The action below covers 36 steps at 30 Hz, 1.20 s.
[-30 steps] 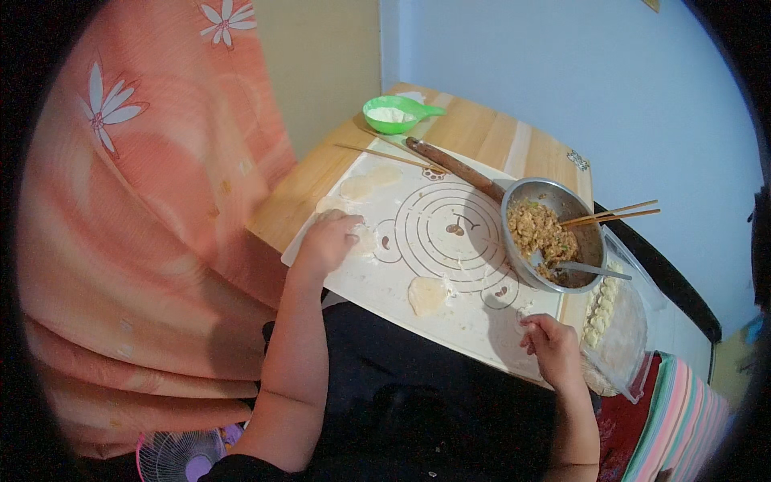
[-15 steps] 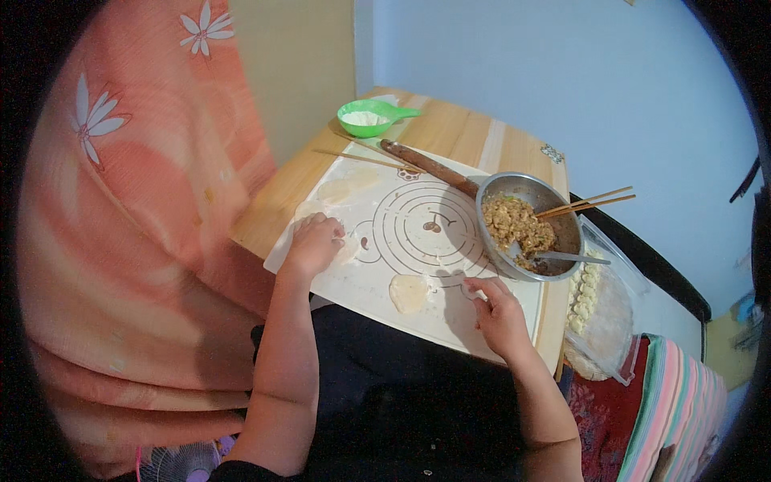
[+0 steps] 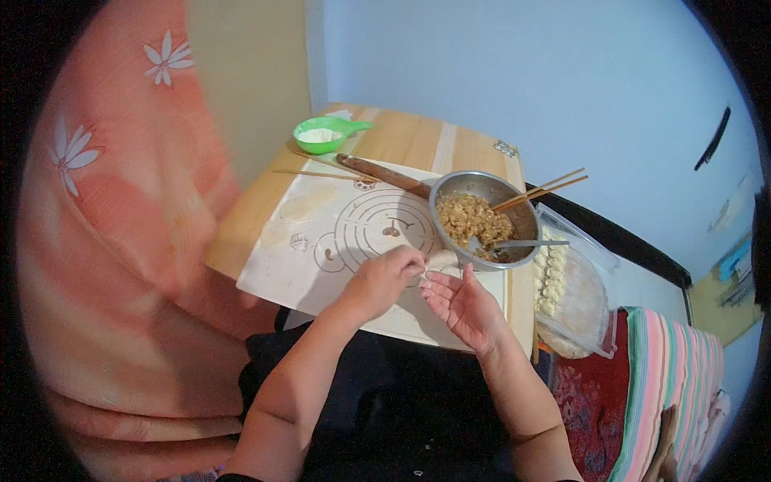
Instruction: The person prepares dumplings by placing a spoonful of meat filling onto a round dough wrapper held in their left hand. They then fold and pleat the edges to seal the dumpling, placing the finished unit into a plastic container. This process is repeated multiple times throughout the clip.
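1. Mat (image 3: 273, 269) is laid on wooden table (image 3: 426, 132); near edge is crossed by left forearm and right wrist.
2. Most room is left on the mat's left side, where pale flat wrappers (image 3: 312, 201) are spread.
3. Right side is crowded: metal bowl (image 3: 482, 183) with filling (image 3: 472, 218) is set just beyond right hand (image 3: 462, 309). Chopsticks (image 3: 550, 189) and spoon (image 3: 538, 243) are left sticking out past the table's right edge.
4. Far side is lined by rolling pin (image 3: 384, 174) and green scoop (image 3: 353, 126).
5. Dough wrapper (image 3: 443, 259) is pinched in left hand (image 3: 381, 285) fingertips, raised in front of the bowl's near rim. Right hand is held palm up, fingers loosely extended toward it.
6. Vs. half a second ago: hands are brought together; left hand is moved over from the mat's left side, where a paw print is now uncovered. Whole scene is shifted left by camera turn.
7. Wrapper is partly covered by left fingers; contact with right hand cannot be told. Mat under left hand is hidden. Wrappers at left are barely told from the mat. Dumplings (image 3: 550, 277) in plastic box are too small to count reliably.
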Tool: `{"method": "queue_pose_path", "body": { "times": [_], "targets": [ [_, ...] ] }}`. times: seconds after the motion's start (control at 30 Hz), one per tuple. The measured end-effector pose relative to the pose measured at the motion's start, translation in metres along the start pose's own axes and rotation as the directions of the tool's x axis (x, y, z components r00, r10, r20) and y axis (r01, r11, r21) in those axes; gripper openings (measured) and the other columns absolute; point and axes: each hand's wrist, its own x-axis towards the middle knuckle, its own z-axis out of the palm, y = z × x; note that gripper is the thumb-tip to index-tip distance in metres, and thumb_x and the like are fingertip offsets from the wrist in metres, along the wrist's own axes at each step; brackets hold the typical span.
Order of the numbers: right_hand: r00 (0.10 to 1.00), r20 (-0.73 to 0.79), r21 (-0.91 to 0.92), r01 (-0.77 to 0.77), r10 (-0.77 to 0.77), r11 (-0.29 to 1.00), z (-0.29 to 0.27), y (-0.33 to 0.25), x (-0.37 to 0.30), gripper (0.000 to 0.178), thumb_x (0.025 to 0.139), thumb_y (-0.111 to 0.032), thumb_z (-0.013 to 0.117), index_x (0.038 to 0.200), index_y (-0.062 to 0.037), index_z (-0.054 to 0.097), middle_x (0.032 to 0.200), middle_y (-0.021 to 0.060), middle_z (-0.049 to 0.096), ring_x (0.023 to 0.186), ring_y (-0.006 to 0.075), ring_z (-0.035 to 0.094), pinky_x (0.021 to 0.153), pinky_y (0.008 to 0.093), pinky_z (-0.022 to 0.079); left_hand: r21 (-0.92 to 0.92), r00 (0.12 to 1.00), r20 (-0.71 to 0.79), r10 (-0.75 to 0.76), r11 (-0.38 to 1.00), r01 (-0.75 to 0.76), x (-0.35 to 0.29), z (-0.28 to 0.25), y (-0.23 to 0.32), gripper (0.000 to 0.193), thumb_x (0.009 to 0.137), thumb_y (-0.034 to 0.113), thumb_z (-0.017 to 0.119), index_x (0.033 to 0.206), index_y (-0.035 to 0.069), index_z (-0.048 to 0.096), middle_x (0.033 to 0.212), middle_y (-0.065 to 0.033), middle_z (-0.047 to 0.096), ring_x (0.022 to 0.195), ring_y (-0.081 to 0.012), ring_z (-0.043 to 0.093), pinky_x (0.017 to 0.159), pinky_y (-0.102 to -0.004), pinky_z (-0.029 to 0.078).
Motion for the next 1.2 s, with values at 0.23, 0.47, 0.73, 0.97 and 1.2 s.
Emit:
{"method": "queue_pose_path", "body": {
  "times": [0.23,0.47,0.73,0.97,1.2],
  "targets": [
    [0.963,-0.203,-0.246,0.126,-0.178,0.961,-0.010,-0.013,-0.022,0.043,0.099,-0.032,0.037,0.118,0.0047,0.047,0.105,0.0147,0.060,0.089,0.0237,0.063,0.078,0.0285,0.054,-0.116,0.975,0.133,0.179,0.980,-0.164,0.004,0.026,0.003,0.025,0.091,0.015,0.052,0.114,0.004,0.054,0.116,-0.0109,0.058,0.103,-0.0248,0.059,0.088,-0.0348,0.046],
    [0.909,-0.040,-0.734,0.254,-0.414,0.629,-0.038,-0.005,-0.024,0.030,0.096,-0.025,0.049,0.096,0.0028,0.061,0.083,0.0051,0.061,0.073,0.0116,0.059,0.065,0.0257,0.053,-0.750,0.879,0.402,-0.257,0.459,0.477,0.003,0.067,0.003,0.035,0.097,0.026,0.046,0.120,-0.001,0.049,0.113,-0.0071,0.056,0.100,-0.0173,0.057,0.086,-0.0328,0.048],
    [0.944,-0.027,-0.825,0.165,-0.329,0.541,-0.046,-0.024,-0.025,0.036,0.093,-0.032,0.055,0.091,0.0035,0.063,0.073,0.0062,0.062,0.066,0.0119,0.059,0.061,0.0281,0.051,-0.327,0.941,0.197,-0.276,0.886,0.329,0.012,0.084,0.002,0.026,0.094,0.021,0.052,0.106,-0.001,0.060,0.089,-0.0024,0.062,0.079,-0.0096,0.057,0.073,-0.0267,0.049],
    [0.873,-0.028,-0.949,0.130,-0.486,0.287,-0.055,-0.032,-0.020,0.036,0.092,-0.033,0.055,0.085,0.0014,0.063,0.060,0.0082,0.060,0.055,0.0151,0.057,0.054,0.0312,0.045,-0.407,0.942,0.188,-0.278,0.851,0.333,0.020,0.093,0.014,0.024,0.094,0.019,0.052,0.102,-0.002,0.061,0.083,-0.0013,0.062,0.073,-0.0085,0.056,0.064,-0.0245,0.047],
    [0.891,-0.167,-0.789,0.136,-0.423,0.599,-0.053,-0.030,-0.019,0.040,0.096,-0.035,0.047,0.089,0.0018,0.063,0.063,0.0057,0.061,0.055,0.0114,0.056,0.052,0.0260,0.046,-0.500,0.900,0.195,-0.390,0.750,0.433,0.027,0.096,0.012,0.023,0.093,0.014,0.052,0.109,-0.001,0.058,0.091,-0.0034,0.063,0.078,-0.0116,0.060,0.068,-0.0248,0.050]
  ]
}}
